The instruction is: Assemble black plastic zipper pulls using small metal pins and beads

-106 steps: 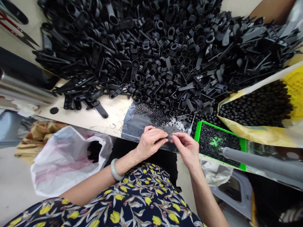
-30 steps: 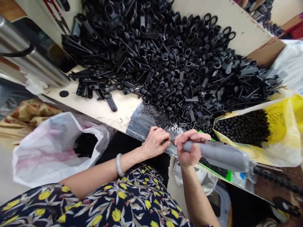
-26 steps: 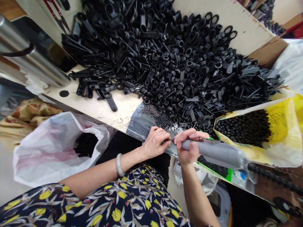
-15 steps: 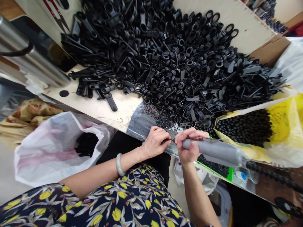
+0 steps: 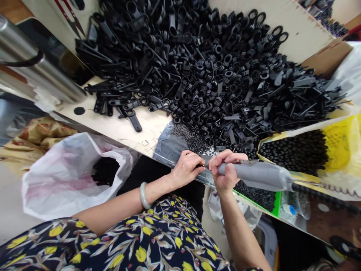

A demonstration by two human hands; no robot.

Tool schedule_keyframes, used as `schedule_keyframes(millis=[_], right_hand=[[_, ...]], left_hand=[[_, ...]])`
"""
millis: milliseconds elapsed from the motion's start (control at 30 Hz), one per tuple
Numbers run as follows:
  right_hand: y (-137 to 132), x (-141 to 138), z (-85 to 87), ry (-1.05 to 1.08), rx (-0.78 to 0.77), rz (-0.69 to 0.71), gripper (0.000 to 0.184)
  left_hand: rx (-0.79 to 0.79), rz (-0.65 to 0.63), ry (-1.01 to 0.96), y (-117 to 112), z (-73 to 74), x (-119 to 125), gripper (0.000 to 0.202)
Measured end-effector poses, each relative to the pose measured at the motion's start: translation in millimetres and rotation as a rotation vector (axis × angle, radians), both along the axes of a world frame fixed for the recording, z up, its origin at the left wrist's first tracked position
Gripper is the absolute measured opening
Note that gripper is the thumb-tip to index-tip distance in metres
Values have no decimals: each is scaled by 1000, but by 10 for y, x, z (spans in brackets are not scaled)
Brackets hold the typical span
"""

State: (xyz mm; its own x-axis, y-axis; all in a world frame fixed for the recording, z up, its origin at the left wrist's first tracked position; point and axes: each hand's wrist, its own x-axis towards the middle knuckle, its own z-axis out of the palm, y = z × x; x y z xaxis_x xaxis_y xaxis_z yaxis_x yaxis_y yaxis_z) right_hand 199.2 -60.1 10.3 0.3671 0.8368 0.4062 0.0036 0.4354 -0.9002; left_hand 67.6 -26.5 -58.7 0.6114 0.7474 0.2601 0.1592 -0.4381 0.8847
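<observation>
My right hand (image 5: 225, 171) is wrapped round a grey electric screwdriver (image 5: 258, 176), which lies nearly level with its tip pointing left. My left hand (image 5: 187, 165), with a pale bangle (image 5: 144, 195) at the wrist, pinches something small and dark at that tip, mostly hidden by the fingers. The two hands almost meet above the front edge of the table. Just beyond them lie small dark screws (image 5: 194, 139) and tiny silvery pieces (image 5: 209, 151).
Black plastic parts (image 5: 180, 67) are heaped across the table. A yellow bag of black rods (image 5: 296, 152) lies at the right, above a green-edged tray (image 5: 278, 205). A white bag (image 5: 62, 180) stands at the left, below a steel flask (image 5: 42, 64) and scissors (image 5: 72, 17).
The view has shifted slightly. Both hands keep their grips at the screwdriver's tip, and a coiled wire now shows beyond the tool's rear end.
</observation>
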Motion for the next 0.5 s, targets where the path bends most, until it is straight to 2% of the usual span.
schedule_keyframes(millis=[233, 500], right_hand=[[15, 0, -57, -37, -53, -29, 25], [39, -5, -140, -5, -122, 7, 26]], left_hand=[[-9, -7, 3, 6, 4, -5, 2], [-12, 4, 8, 6, 36, -7, 8]])
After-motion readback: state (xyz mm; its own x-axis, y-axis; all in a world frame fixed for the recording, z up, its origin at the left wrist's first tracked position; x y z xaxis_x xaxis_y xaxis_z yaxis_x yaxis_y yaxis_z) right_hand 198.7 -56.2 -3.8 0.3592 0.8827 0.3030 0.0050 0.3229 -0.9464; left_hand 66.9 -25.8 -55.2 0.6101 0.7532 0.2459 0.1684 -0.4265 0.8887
